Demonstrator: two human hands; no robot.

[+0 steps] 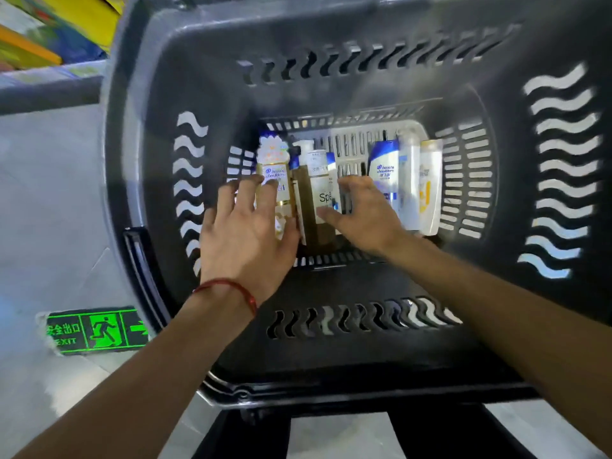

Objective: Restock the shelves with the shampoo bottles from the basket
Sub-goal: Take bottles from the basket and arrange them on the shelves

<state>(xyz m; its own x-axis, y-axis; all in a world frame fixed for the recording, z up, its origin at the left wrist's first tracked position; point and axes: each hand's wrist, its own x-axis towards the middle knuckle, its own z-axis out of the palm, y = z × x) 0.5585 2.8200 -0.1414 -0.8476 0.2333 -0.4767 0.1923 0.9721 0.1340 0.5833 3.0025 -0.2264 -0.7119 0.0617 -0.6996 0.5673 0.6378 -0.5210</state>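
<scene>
Head view: the camera is looking down into a dark grey basket (331, 77), which is filling most of the frame.
Upper left of the frame: blurred yellow and blue shelves (49, 34) are showing past the basket rim.
Lower left of the frame: a green exit sign (96, 331) is glowing on the grey floor (39, 193).
Left grip (245, 236): released, it is reaching into the basket with fingers spread and straight, the fingertips resting on a gold and white shampoo bottle (273, 160); a red string (228, 288) is circling the wrist.
Centre of the frame: a white pump bottle (319, 180) is lying on the basket floor just right of the gold one.
Right grip (364, 217): released, its fingers are stretching down beside the white pump bottle, the thumb lying against that bottle's front.
Right of centre: a blue and white shampoo bottle (384, 167), a pale bottle (409, 180) and a yellow and white bottle (430, 187) are lying side by side, touching, near the basket's right wall.
</scene>
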